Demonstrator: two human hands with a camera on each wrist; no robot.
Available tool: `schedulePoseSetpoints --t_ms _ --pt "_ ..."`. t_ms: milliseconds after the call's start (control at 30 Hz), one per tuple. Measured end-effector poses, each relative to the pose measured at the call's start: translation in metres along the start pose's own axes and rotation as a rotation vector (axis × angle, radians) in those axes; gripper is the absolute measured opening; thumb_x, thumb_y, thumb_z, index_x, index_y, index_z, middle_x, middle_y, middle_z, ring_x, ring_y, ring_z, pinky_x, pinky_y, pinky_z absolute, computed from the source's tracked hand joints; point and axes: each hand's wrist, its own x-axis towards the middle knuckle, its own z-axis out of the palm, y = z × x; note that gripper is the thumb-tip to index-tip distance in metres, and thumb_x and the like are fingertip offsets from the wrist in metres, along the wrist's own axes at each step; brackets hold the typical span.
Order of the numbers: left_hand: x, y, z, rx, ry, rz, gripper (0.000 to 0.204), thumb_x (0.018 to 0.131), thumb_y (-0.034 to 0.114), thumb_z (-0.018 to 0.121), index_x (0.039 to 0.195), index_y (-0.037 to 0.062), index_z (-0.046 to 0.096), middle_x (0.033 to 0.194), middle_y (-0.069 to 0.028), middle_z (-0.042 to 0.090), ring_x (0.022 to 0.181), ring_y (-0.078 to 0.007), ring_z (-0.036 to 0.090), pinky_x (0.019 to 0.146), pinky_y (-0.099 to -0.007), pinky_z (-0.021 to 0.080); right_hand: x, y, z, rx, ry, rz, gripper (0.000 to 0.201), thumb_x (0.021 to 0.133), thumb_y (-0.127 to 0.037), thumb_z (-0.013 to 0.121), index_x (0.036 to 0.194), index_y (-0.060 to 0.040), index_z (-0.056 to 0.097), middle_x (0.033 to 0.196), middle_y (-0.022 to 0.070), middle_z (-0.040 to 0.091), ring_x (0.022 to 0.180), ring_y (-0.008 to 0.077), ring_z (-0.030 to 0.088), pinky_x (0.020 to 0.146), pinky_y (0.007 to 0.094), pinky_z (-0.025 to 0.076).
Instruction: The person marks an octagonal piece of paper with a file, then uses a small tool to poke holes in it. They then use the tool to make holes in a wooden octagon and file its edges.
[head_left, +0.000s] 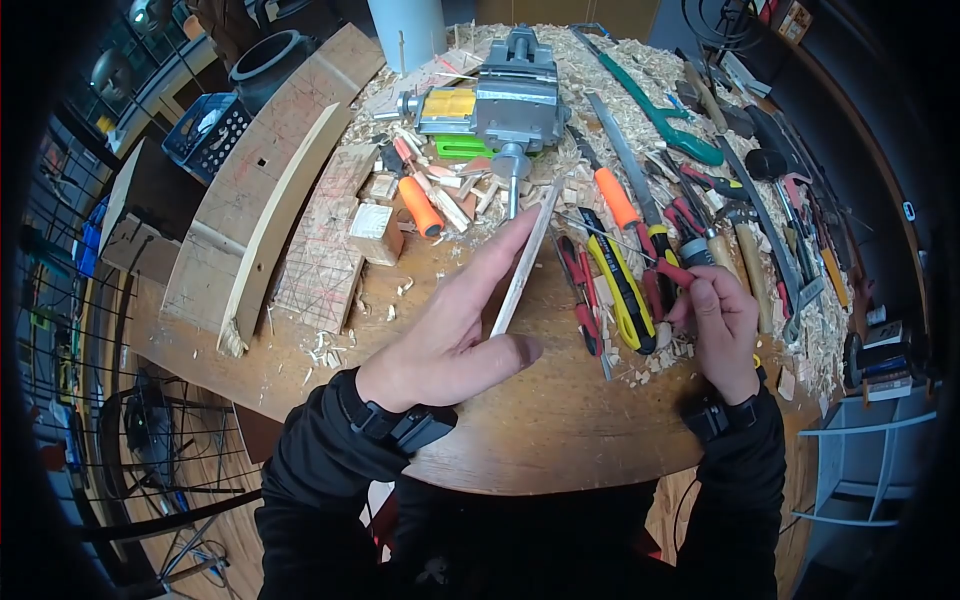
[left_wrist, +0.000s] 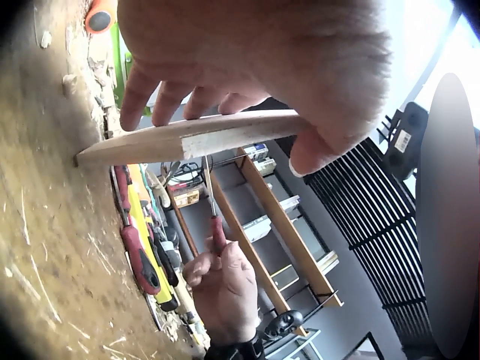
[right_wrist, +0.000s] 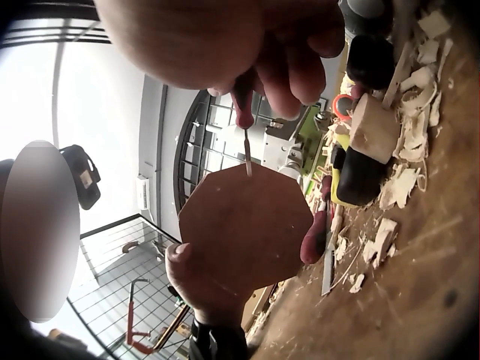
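Note:
My left hand (head_left: 435,340) holds a thin wooden board (head_left: 527,262) on edge above the bench, fingers behind it and thumb in front. In the right wrist view the board (right_wrist: 247,225) shows a many-sided, roughly octagonal face. My right hand (head_left: 725,325) grips the red handle of a slim metal-shafted tool (head_left: 674,272), its shaft pointing left towards the board. From the right wrist, the narrow tip of that tool (right_wrist: 248,154) overlaps the board's top edge. A yellow utility knife (head_left: 622,285) lies on the bench between the hands.
A metal vise (head_left: 515,100) stands at the back. Wood shavings (head_left: 640,75) and several tools cover the right side. Orange-handled tools (head_left: 420,207) and a wooden block (head_left: 377,234) lie near the middle. A long curved wooden piece (head_left: 275,235) lies left.

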Motion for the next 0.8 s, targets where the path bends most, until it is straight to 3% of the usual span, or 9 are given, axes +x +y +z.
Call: schedulePoseSetpoints --t_ms 67,133,333,433,567,633,800 --pt "0.000 0.001 -0.001 0.016 -0.009 -0.002 0.091 0.074 0.003 0.063 0.153 -0.0037 0.017 0.156 -0.0198 0.026 0.147 -0.0250 0.021 0.117 -0.0330 0.015 0.002 0.000 0.008 0.019 0.036 0.013 0.018 0.100 -0.012 0.056 0.111 0.0020 0.054 0.086 0.0024 0.064 0.075 0.0062 0.057 0.069 0.0210 0.047" --pt "0.000 0.000 -0.001 0.033 -0.015 -0.005 0.091 0.074 0.003 0.063 0.153 -0.0035 0.017 0.156 -0.0200 0.026 0.147 -0.0253 0.021 0.117 -0.0330 0.015 0.005 0.004 0.017 0.067 0.209 -0.166 0.021 0.100 -0.014 0.057 0.112 0.0028 0.056 0.085 0.0024 0.063 0.072 0.0064 0.057 0.067 0.0207 0.046" --pt "-0.001 0.000 -0.001 -0.024 0.016 -0.015 0.091 0.074 0.003 0.063 0.153 -0.0030 0.017 0.156 -0.0206 0.027 0.147 -0.0259 0.021 0.117 -0.0331 0.015 0.000 0.004 0.001 -0.071 0.043 -0.045 0.026 0.097 -0.015 0.062 0.115 0.0038 0.060 0.086 0.0027 0.063 0.074 0.0067 0.057 0.068 0.0211 0.047" --pt "0.000 0.001 -0.002 -0.017 0.006 -0.029 0.091 0.074 0.003 0.062 0.153 -0.0034 0.017 0.156 -0.0206 0.026 0.147 -0.0257 0.021 0.117 -0.0330 0.015 0.000 0.005 0.001 -0.041 0.061 -0.031 0.025 0.096 -0.014 0.064 0.113 0.0035 0.061 0.087 0.0025 0.063 0.075 0.0064 0.057 0.069 0.0211 0.047" --pt "0.000 0.000 0.000 0.030 0.000 0.001 0.090 0.074 0.002 0.061 0.152 -0.0045 0.016 0.156 -0.0205 0.026 0.147 -0.0255 0.020 0.117 -0.0331 0.015 0.002 0.004 0.006 -0.012 0.108 -0.082 0.023 0.096 -0.013 0.064 0.113 0.0030 0.062 0.087 0.0023 0.063 0.076 0.0062 0.057 0.070 0.0209 0.047" --pt "-0.001 0.001 0.000 0.017 0.005 0.005 0.090 0.074 0.002 0.061 0.152 -0.0048 0.016 0.156 -0.0205 0.026 0.147 -0.0254 0.020 0.118 -0.0330 0.015 0.002 0.008 0.006 -0.123 0.129 -0.239 0.023 0.095 -0.010 0.064 0.113 0.0031 0.061 0.088 0.0022 0.064 0.076 0.0063 0.057 0.071 0.0211 0.047" --pt "-0.001 0.002 -0.001 0.013 -0.003 -0.023 0.090 0.074 0.003 0.059 0.152 -0.0049 0.016 0.157 -0.0208 0.025 0.148 -0.0253 0.020 0.118 -0.0324 0.014 0.000 0.003 0.005 -0.093 0.090 -0.162 0.021 0.096 -0.009 0.062 0.113 0.0038 0.060 0.086 0.0023 0.064 0.076 0.0066 0.058 0.070 0.0212 0.047"
